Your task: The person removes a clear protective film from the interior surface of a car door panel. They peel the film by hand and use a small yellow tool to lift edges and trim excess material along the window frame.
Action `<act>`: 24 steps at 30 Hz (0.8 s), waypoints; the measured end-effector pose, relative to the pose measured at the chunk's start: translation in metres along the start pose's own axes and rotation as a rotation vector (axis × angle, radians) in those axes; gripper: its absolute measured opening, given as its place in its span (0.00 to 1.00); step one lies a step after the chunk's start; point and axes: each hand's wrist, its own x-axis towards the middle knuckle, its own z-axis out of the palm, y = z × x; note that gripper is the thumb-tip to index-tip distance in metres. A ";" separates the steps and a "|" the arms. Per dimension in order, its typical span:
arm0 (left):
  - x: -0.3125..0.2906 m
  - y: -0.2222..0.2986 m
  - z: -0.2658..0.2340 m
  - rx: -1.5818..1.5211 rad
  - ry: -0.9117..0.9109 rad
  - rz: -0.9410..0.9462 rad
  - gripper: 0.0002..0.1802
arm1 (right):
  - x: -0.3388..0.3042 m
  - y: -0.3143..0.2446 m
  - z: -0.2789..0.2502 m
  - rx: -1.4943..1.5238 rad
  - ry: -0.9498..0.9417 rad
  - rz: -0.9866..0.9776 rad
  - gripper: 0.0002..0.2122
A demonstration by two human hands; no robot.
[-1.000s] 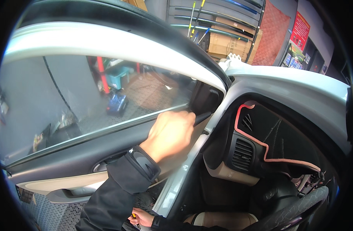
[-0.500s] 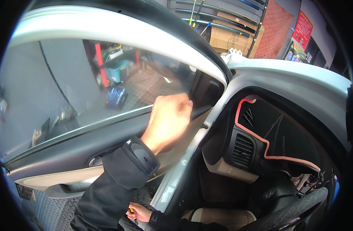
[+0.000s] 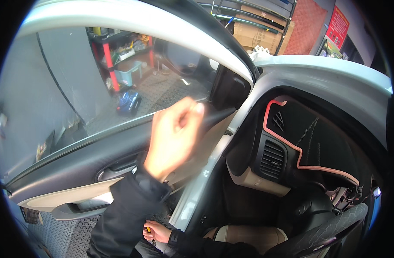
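My left hand (image 3: 175, 137) is raised in front of the open car door, its fingers curled closed and slightly blurred by motion. It hovers near the lower edge of the door window (image 3: 154, 81); whatever it may hold is hidden. Behind my wrist lies the dark door panel (image 3: 72, 159) with its inner handle (image 3: 115, 171). Low down, beside the door sill, my right hand (image 3: 159, 232) is closed around a small yellow and black tool (image 3: 148, 229), mostly covered by the fingers.
The white door frame (image 3: 162, 34) arches overhead. To the right are the dashboard (image 3: 311, 142) with pinkish-red edging, an air vent (image 3: 272, 160) and the steering wheel (image 3: 330, 232). Through the glass, a red-posted shelf (image 3: 111, 64) is visible. Patterned flooring (image 3: 72, 232) lies below the door.
My left hand has come away from the lower window edge, back and slightly left, uncovering the inner door handle. The view has shifted slightly. My right hand keeps its grip on the tool.
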 end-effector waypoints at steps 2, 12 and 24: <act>-0.017 0.003 -0.013 -0.224 0.020 -0.018 0.18 | 0.003 0.000 -0.001 -0.003 -0.029 0.010 0.12; -0.183 0.013 -0.095 -0.068 0.382 -0.225 0.18 | 0.003 -0.002 -0.003 0.025 -0.076 0.013 0.12; -0.580 -0.075 -0.335 1.854 0.476 -1.057 0.22 | 0.005 -0.004 -0.002 0.059 -0.088 0.028 0.11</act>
